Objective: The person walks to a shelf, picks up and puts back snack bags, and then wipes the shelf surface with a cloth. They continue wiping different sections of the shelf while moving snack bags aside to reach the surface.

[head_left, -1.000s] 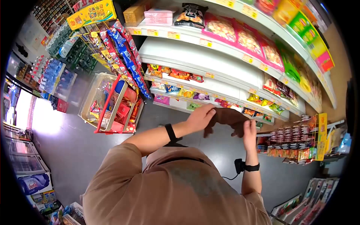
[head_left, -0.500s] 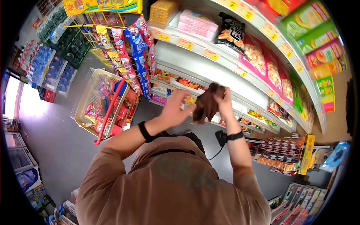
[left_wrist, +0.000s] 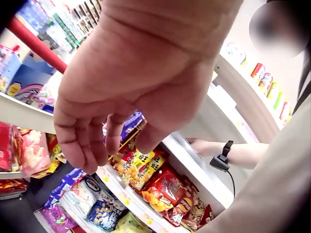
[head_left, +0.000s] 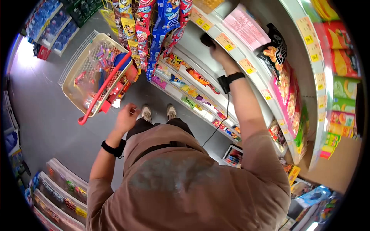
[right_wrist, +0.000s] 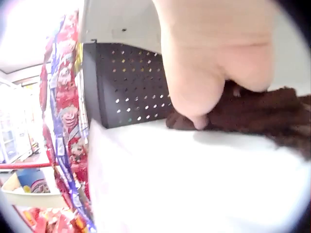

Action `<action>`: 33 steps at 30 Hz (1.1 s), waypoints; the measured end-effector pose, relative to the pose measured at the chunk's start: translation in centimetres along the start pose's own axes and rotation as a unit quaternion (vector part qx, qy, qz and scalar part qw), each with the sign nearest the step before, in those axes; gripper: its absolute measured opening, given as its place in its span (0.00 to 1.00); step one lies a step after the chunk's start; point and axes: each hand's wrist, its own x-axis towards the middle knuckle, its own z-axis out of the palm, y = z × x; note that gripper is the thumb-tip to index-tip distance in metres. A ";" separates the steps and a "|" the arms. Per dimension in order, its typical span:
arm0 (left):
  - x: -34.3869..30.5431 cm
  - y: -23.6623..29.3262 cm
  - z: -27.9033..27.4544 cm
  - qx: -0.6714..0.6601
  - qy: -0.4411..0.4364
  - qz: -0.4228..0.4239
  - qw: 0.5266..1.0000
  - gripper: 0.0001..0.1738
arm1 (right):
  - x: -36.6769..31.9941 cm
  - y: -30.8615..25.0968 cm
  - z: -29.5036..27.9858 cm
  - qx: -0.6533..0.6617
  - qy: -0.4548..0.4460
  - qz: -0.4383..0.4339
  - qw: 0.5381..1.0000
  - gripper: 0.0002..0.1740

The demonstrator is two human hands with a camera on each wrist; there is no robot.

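Dark brown, crumpled cloth (right_wrist: pixel 252 114) is lying on a smooth white shelf (right_wrist: pixel 194 179) beneath the right hand (right_wrist: pixel 218 58), whose finger closure I cannot tell; the left hand (left_wrist: pixel 131 82) is hanging empty, fingers loosely bent.

Head view: from above, facing down, left hand (head_left: pixel 128 117) and right hand (head_left: pixel 220 56) farther off. Left wrist: close, facing past the fingers (left_wrist: pixel 82 145). Right wrist: close, brown cloth (right_wrist: pixel 238 111) at fingers. All share the basket (head_left: pixel 69 82).

Dark brown cloth (right_wrist: pixel 243 114) shows against a white shelf (right_wrist: pixel 194 179).
The handle (head_left: pixel 102 92) is red, the basket (right_wrist: pixel 29 199) cream; pale dots pattern a dark grey panel (right_wrist: pixel 131 82).
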 end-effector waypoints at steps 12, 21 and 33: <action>-1.1 -1.6 -0.1 -0.027 0.021 -0.062 0.998 0.18 | -0.4 2.9 1.9 0.227 -0.115 0.044 0.966 0.25; 0.0 -0.6 0.1 0.000 -0.022 -0.054 0.998 0.20 | -3.3 7.7 8.8 0.416 -0.056 0.107 0.901 0.21; 0.1 -0.9 -0.4 0.033 -0.062 -0.053 0.996 0.21 | -1.1 2.3 4.1 0.367 -0.073 0.121 0.919 0.21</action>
